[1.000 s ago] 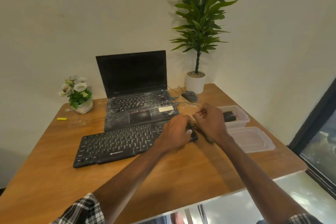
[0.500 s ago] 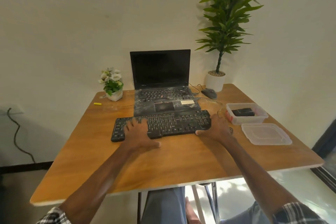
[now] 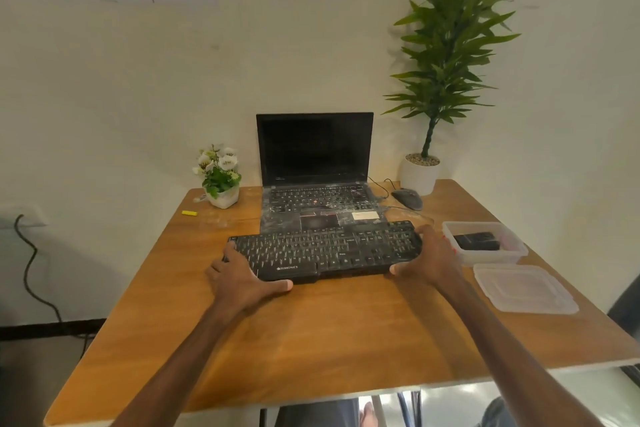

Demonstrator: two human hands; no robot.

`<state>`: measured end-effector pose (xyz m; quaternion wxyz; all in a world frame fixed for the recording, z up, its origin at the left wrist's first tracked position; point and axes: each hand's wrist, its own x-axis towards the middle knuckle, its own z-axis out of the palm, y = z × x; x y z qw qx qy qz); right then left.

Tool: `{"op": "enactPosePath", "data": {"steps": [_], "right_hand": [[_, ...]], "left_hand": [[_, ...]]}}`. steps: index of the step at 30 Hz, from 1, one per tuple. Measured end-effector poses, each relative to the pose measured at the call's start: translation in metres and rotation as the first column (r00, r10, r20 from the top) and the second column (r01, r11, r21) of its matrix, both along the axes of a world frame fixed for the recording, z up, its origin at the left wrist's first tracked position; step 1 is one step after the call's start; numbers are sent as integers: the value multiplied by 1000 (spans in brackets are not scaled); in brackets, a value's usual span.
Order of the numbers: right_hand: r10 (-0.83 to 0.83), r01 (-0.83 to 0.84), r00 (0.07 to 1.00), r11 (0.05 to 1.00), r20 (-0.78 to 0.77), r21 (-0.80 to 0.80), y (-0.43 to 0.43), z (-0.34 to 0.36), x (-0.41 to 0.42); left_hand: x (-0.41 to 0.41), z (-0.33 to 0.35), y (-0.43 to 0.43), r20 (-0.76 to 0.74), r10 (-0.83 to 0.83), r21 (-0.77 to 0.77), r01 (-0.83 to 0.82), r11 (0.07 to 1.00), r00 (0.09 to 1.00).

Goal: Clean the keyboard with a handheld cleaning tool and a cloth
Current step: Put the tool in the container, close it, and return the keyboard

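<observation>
A black keyboard [image 3: 325, 250] lies across the middle of the wooden table [image 3: 332, 333], just in front of a dusty open laptop [image 3: 315, 177]. My left hand [image 3: 242, 279] grips its left end, thumb along the front edge. My right hand [image 3: 429, 258] grips its right end, thumb under the front edge. A clear plastic box [image 3: 485, 244] to the right holds a dark object [image 3: 476, 240], possibly the cleaning tool. No cloth is in sight.
The box's clear lid [image 3: 523, 288] lies at the right edge. A mouse [image 3: 407, 198] and a tall potted plant [image 3: 440, 80] stand at the back right. A small flower pot [image 3: 220, 177] and a yellow bit [image 3: 189, 213] sit at the back left.
A second ago both hands worked at the keyboard's right end. The left hand has since gone to the left end, and both hands now hold the keyboard by its ends.
</observation>
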<state>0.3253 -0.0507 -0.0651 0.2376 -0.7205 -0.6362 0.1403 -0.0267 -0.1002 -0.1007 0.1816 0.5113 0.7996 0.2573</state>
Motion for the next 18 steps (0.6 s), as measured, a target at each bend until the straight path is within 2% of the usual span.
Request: {"op": "enactPosePath", "data": {"steps": [5, 9, 18], "right_hand": [[29, -23, 997, 997, -68, 77, 33, 40, -2], [45, -39, 998, 993, -45, 115, 83, 66, -4], [19, -20, 1000, 999, 25, 32, 179, 48, -12]], "left_hand": [[-4, 31, 37, 71, -18, 90, 12, 996, 997], [-12, 49, 87, 89, -65, 150, 51, 987, 994], [-26, 20, 178, 57, -90, 70, 86, 994, 994]]}}
